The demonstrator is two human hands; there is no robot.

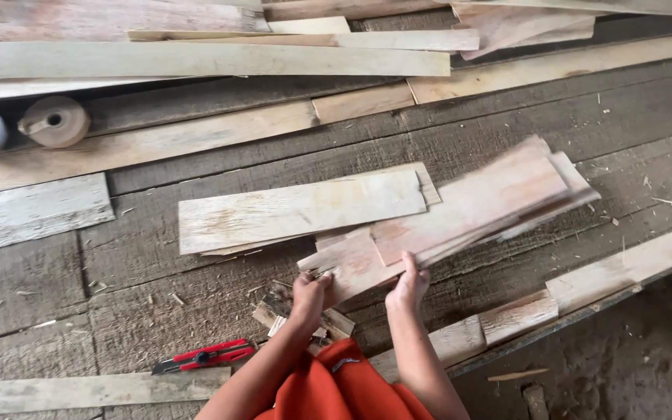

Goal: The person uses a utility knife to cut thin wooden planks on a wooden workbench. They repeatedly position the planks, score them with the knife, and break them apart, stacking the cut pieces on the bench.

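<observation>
Currently listed: one bundle of thin wood slats, pale pinkish, rough-sawn, blurred at its far end.

Position: centre-right of the view, near end at the hands, far end out toward 2 o'clock. It appears lifted slightly off the plank floor; the blur makes contact hard to confirm.

Long axis: runs from roughly 8 o'clock to 2 o'clock, far end a little fanned, so the slats are not squared up.

Hold: left hand is clenched on the near corner of the bundle; right hand has its fingers curled over the near edge, thumb side hidden. Both grasp the same end.

Handling, by judgement: light, stiff along the length, likely to flex and slide against one another; splintery edges. Held at one end only, the stack probably wants to droop and splay. A grip nearer mid-length would steady it.

Adjacent items: a second flat board at 10 o'clock of the hands, resting on the floor; a red utility knife at 8 o'clock; wood offcuts just under the left hand.
</observation>
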